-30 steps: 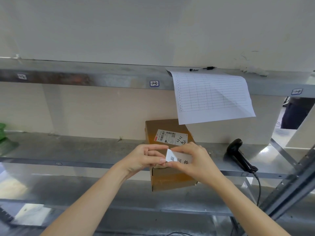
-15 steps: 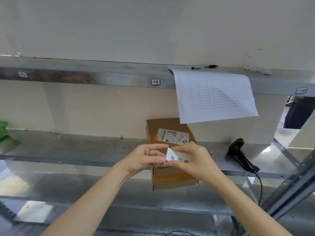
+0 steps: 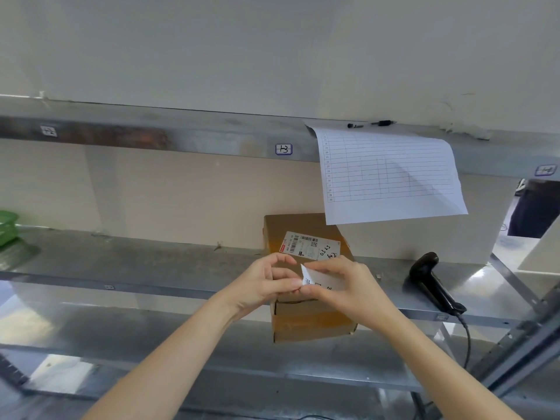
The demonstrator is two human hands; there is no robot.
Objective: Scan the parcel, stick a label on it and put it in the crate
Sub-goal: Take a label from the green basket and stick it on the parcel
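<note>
A brown cardboard parcel stands on the metal shelf, overhanging its front edge, with a white shipping label on top. In front of it both hands hold a small white label with black characters. My right hand grips the label's body between fingers and thumb. My left hand pinches its left corner. A black barcode scanner lies on the shelf to the right, its cable hanging down. No crate is in view.
A lined paper sheet hangs from the upper shelf, with pens above it. Something green sits at the shelf's far left. A slanted metal upright stands at right, a lower shelf below.
The hands have shifted slightly; the label's left corner now sticks up between the fingertips. The parcel and scanner have not moved.
</note>
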